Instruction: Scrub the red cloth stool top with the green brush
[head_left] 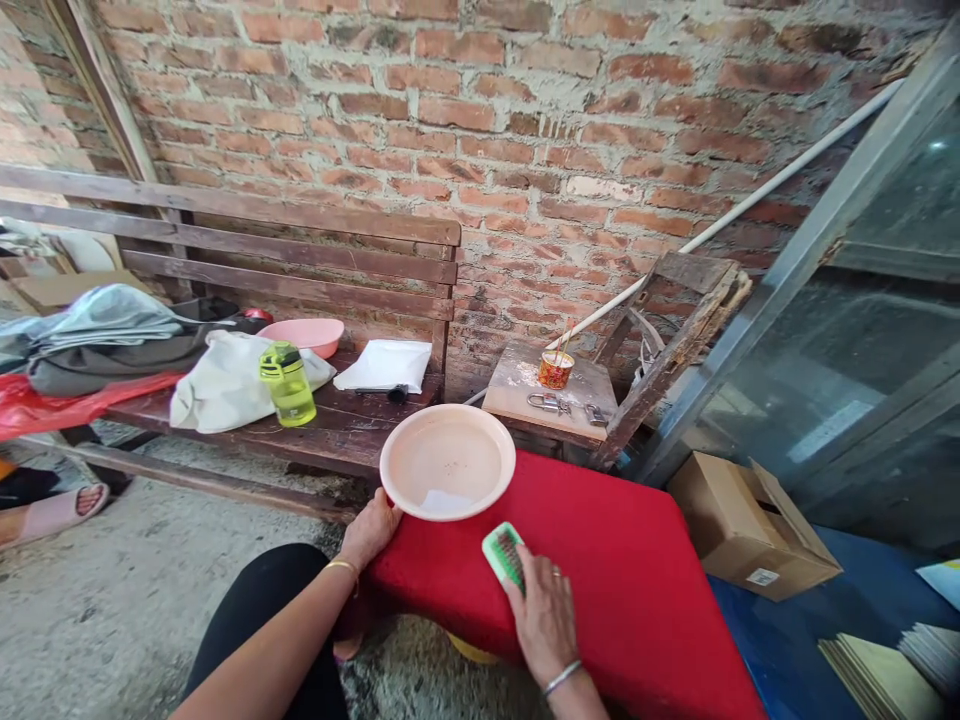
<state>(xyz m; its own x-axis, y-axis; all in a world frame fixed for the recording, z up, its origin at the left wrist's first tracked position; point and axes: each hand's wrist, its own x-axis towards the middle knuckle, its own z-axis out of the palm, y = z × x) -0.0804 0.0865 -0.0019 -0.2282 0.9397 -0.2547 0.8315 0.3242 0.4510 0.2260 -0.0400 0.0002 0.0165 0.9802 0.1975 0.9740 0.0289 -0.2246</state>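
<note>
A pale pink basin (493, 490) stands at the far left corner of the red-covered table (607, 560). It holds what looks like shallow water, with a few dark specks at the bottom. My left hand (370, 530) grips the basin's near left rim, some of its fingers hidden beneath. In my right hand (546, 605) is a green scrubbing brush (491, 548), its brown bristles showing. The brush is over the table, apart from the basin and to its lower right.
A wooden bench (360, 425) carries a green water bottle (291, 390), a white bag (225, 385), a pink bowl (319, 337) and clothes. Padlocks (549, 403) and a patterned cup (556, 371) sit on a wooden chair. At right lies a cardboard box (739, 530). Someone's foot (86, 500) shows at left.
</note>
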